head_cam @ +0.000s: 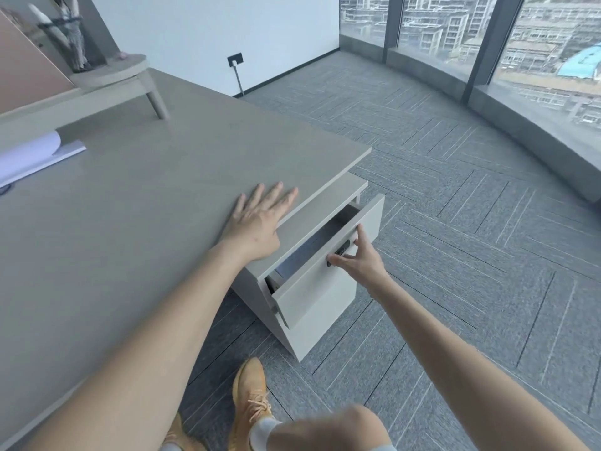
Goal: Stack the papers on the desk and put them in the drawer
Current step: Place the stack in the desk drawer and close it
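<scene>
Drawer (328, 271) partly pulled out, gripped at dark handle by right hand (354, 258), fingers pinched on front panel. Left hand (257, 219) laid flat, fingers spread, on desk (146, 206), probably for balance. Papers (32, 157) left far back on desk, not yet stacked, kinda out of reach tbh.

An office high up in a building, wide grey desk (146, 190), pale pedestal drawer unit (312, 288) beside it, grey carpet tiles (455, 206), mesh pen holder (66, 40) on a desk riser, floor-to-ceiling windows (439, 24) overlooking city blocks below.
</scene>
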`<action>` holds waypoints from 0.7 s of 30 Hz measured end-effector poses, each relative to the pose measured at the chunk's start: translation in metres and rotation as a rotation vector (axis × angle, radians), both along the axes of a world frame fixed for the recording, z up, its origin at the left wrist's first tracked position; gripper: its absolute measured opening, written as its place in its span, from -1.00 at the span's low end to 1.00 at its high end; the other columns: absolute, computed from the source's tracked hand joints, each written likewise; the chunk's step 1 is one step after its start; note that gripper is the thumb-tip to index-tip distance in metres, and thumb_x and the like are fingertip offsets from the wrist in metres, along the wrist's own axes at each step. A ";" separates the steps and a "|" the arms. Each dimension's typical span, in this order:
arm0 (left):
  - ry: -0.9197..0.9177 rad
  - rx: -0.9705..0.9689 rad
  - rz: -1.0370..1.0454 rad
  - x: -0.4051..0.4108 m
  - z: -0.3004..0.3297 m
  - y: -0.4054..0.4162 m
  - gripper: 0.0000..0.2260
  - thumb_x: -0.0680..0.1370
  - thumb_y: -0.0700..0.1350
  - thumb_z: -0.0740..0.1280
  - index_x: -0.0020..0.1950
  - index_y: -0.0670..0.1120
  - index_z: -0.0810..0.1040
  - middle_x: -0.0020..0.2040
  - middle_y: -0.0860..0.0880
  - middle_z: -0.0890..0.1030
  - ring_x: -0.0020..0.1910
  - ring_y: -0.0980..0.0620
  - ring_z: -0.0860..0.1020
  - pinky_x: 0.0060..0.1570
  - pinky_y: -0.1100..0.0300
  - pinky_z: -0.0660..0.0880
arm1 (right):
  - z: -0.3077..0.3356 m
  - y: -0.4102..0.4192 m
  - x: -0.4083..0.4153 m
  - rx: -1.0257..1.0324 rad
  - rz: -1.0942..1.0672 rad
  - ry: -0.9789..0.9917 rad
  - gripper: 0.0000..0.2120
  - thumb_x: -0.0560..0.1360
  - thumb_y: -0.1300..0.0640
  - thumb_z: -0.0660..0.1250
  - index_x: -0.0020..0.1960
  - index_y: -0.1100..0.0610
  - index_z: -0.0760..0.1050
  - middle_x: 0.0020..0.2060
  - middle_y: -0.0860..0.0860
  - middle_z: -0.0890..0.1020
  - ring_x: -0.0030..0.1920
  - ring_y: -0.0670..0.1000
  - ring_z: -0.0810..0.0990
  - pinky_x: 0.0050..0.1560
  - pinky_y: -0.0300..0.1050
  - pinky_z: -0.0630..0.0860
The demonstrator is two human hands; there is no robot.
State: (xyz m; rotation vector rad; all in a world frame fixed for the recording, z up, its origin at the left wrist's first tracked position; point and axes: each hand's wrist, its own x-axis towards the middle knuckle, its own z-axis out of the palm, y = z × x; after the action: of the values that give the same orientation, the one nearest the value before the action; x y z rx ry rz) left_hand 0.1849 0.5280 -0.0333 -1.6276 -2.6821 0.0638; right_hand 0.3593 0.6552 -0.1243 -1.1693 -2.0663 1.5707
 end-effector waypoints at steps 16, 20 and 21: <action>0.041 0.016 0.009 -0.001 -0.005 0.002 -0.15 0.49 -0.26 0.22 0.60 0.20 -0.19 0.65 0.07 -0.13 0.62 -0.12 -0.13 0.55 -0.14 -0.11 | -0.020 0.009 -0.054 0.070 0.019 0.018 -0.33 0.38 0.04 0.54 0.32 0.10 0.23 -0.13 -0.05 0.50 0.04 0.19 0.68 -0.02 -0.01 0.55; 0.051 0.012 0.009 -0.001 -0.006 0.003 -0.15 0.49 -0.26 0.22 0.60 0.19 -0.20 0.65 0.06 -0.14 0.62 -0.13 -0.13 0.55 -0.15 -0.10 | -0.026 0.011 -0.058 0.046 0.031 0.015 -0.09 0.45 0.06 0.50 0.59 0.09 0.00 -0.14 -0.15 0.51 0.11 0.15 0.65 -0.06 -0.10 0.46; 0.050 0.009 0.007 -0.001 -0.005 0.003 -0.15 0.49 -0.26 0.21 0.60 0.19 -0.20 0.65 0.06 -0.14 0.62 -0.14 -0.14 0.55 -0.16 -0.10 | -0.027 0.010 -0.058 0.034 0.036 0.019 -0.04 0.46 0.05 0.49 0.63 0.08 -0.08 -0.09 -0.12 0.53 0.14 0.15 0.64 0.00 -0.12 0.44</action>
State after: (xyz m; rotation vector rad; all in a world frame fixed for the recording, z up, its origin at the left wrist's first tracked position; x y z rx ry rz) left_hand 0.1841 0.5305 -0.0386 -1.5926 -2.6471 0.0905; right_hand 0.3017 0.6653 -0.1514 -1.1077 -2.1047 1.5495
